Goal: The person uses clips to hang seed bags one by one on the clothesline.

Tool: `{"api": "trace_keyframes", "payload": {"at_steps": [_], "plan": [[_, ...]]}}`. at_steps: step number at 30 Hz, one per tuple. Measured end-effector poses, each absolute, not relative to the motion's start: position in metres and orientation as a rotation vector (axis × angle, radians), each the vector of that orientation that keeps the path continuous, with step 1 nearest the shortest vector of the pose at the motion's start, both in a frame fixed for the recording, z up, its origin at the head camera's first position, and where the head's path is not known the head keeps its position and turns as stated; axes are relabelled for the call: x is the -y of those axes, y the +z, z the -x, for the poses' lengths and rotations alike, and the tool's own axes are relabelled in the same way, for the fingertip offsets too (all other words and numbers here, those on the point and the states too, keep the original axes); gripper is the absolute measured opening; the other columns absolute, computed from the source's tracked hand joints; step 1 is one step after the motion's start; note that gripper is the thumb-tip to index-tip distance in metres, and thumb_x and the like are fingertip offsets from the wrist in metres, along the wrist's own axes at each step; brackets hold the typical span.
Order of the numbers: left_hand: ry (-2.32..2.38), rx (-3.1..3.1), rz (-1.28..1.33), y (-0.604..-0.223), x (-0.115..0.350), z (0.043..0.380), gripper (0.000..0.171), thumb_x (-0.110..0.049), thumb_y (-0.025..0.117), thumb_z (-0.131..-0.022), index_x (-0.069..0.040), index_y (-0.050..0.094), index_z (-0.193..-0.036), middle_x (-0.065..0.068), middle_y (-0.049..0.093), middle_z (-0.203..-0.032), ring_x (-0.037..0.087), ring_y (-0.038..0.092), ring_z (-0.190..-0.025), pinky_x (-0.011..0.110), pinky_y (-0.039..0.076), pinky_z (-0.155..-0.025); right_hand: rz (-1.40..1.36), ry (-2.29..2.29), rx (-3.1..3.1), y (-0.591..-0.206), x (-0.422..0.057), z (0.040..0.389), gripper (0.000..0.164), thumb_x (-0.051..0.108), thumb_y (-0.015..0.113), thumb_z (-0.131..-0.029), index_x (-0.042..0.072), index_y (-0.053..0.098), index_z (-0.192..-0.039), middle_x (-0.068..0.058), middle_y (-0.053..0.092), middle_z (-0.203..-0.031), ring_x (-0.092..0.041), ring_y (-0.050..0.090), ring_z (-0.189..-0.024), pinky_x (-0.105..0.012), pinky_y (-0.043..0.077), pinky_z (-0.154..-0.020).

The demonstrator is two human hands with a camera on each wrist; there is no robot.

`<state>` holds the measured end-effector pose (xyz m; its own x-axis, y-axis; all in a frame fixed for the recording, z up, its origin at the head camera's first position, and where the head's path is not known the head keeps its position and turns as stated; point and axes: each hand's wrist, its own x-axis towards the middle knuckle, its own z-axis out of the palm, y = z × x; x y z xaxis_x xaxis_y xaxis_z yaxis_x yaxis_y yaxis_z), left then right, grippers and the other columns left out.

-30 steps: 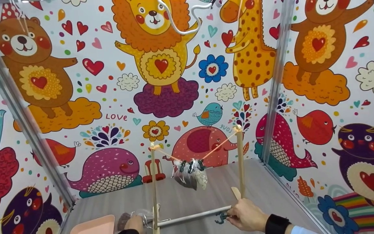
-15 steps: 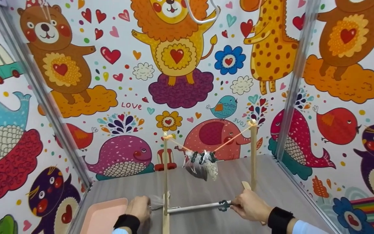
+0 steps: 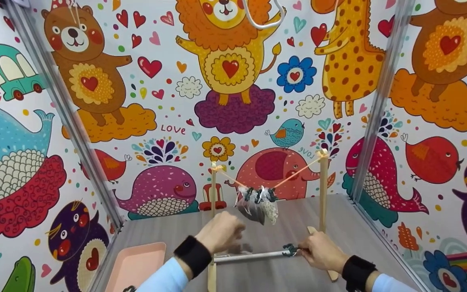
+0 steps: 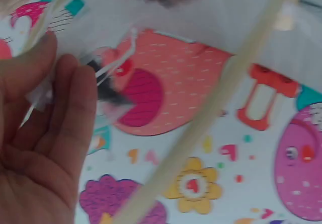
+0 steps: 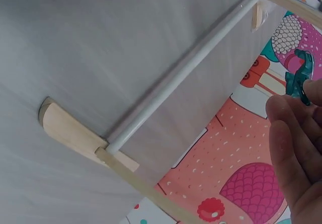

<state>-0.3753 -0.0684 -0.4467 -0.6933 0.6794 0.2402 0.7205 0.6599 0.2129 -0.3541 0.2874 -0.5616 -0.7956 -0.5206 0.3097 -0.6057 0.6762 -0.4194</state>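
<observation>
My left hand (image 3: 222,232) is in front of the left wooden post (image 3: 213,194). In the left wrist view its thumb and fingers (image 4: 75,103) pinch the top of a clear plastic bag (image 4: 108,20) with dark brown contents. My right hand (image 3: 323,252), low by the right wooden post (image 3: 323,194), pinches a dark green clip (image 5: 302,78) between thumb and fingers. An orange string (image 3: 298,173) sags between the two posts. Several small bags (image 3: 258,207) hang bunched from it, with dark green clips at their tops.
A white rod (image 3: 253,256) joins the posts near the grey tabletop (image 3: 168,235). The right post stands on a wooden foot (image 5: 70,128). A pink tray (image 3: 136,263) lies at the left. Cartoon-printed walls and metal frame bars (image 3: 365,121) enclose the table.
My left hand has come up and right from beside the pink tray, carrying the bag past the left post. My right hand stays by the right post with the clip. The head view has shifted.
</observation>
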Motion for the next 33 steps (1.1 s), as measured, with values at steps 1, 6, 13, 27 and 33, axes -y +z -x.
{"api": "trace_keyframes", "payload": {"at_steps": [1,6,13,27,33], "plan": [[-0.448,2.685,1.185,-0.44,0.059,0.374,0.01,-0.013,0.087,-0.094,-0.014,0.084,-0.085,-0.003,0.08,-0.078,0.005,0.066,-0.066,0.018,0.057,-0.066,-0.901,0.774,2.742,-0.56,-0.29,0.354,0.011,0.004,0.08,-0.1,0.007,0.083,-0.09,0.007,0.074,-0.075,0.007,0.045,-0.066,-0.016,0.042,-0.063],[-0.292,2.361,1.255,-0.412,0.012,0.371,0.006,-0.025,0.085,-0.1,-0.021,0.086,-0.097,-0.006,0.08,-0.077,0.006,0.069,-0.066,0.015,0.055,-0.065,-0.833,0.669,2.719,-0.548,-0.305,0.357,0.012,0.0,0.08,-0.098,0.007,0.083,-0.089,0.004,0.075,-0.075,0.007,0.05,-0.067,-0.019,0.049,-0.061],[-0.042,2.175,1.103,-0.391,-0.044,0.395,0.019,-0.045,0.082,-0.099,-0.028,0.087,-0.09,-0.009,0.065,-0.06,0.007,0.034,-0.06,0.018,0.021,-0.059,-0.679,0.445,2.759,-0.519,-0.318,0.364,0.011,0.0,0.082,-0.097,0.005,0.082,-0.087,0.003,0.07,-0.07,0.0,0.048,-0.062,-0.021,0.05,-0.056],[-0.533,2.516,0.685,-0.398,-0.063,0.442,0.008,-0.021,0.083,-0.1,-0.023,0.091,-0.098,-0.003,0.088,-0.091,0.025,0.084,-0.082,0.04,0.067,-0.07,-0.643,-0.144,2.489,-0.377,-0.271,0.374,0.02,0.002,0.083,-0.092,0.007,0.075,-0.075,-0.007,0.068,-0.063,-0.023,0.063,-0.054,-0.042,0.062,-0.053],[-0.644,2.569,0.687,-0.395,-0.073,0.44,0.009,-0.021,0.081,-0.104,-0.017,0.089,-0.103,0.001,0.088,-0.099,0.028,0.084,-0.091,0.042,0.068,-0.079,-0.688,-0.378,2.525,-0.348,-0.259,0.39,0.017,0.0,0.079,-0.095,0.004,0.077,-0.079,-0.008,0.069,-0.067,-0.021,0.059,-0.054,-0.038,0.064,-0.056]]}}
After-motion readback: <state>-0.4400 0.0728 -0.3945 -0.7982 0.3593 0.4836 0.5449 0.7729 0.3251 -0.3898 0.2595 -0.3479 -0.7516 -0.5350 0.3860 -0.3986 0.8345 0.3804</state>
